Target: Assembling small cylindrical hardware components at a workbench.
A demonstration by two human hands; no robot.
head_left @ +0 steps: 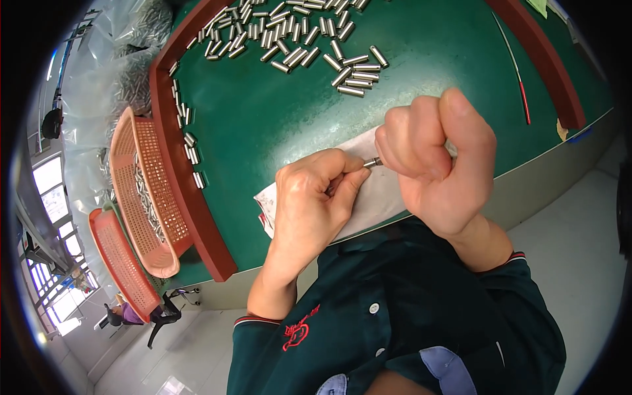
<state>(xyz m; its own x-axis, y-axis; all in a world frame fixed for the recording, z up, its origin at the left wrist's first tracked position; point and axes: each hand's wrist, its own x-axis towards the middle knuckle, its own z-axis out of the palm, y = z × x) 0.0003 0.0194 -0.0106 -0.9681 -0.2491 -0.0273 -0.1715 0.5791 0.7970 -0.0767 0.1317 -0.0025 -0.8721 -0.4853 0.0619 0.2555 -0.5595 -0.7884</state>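
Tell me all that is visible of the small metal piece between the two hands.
The small metal piece looks like a short, shiny silver cylinder. Only its middle shows; both ends are hidden by fingers. It lies roughly level above the white sheet, pinched between the left hand and the right hand.

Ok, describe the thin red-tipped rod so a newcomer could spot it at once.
Start at the green table with its raised red-brown rim. Look to its far right side, beyond the right hand, away from the heap of short metal cylinders. The thin rod lies there alone: long, slender, pale above and red at its near end, unlike the stubby shiny pieces.
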